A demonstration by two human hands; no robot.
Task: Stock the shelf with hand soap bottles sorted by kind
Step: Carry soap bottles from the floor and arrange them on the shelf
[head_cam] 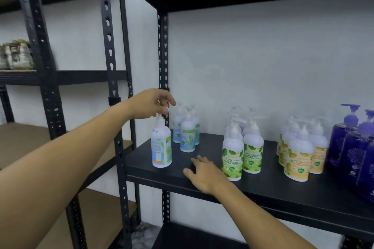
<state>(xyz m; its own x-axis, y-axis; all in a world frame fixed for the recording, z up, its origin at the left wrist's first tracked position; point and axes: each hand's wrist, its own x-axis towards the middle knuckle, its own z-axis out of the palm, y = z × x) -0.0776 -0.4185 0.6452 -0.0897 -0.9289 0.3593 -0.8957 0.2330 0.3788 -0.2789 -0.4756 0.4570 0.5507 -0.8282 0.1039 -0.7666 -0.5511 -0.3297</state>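
White plastic pump bottle with a blue-and-green label point(161, 146) stands upright near the front left corner of the black metal shelf point(283, 186), its pump top pinched by the curled fingers point(166, 109) of the left hand point(152, 103). The right hand point(204, 174) rests palm-down on the shelf's front edge, fingers straight and slightly spread — holding nothing. Behind stand three matching blue-label bottles point(187, 137), then, to the right, green-leaf-label bottles point(232, 153), orange-label bottles point(298, 157) and dark purple bottles point(352, 147) — each kind grouped apart.
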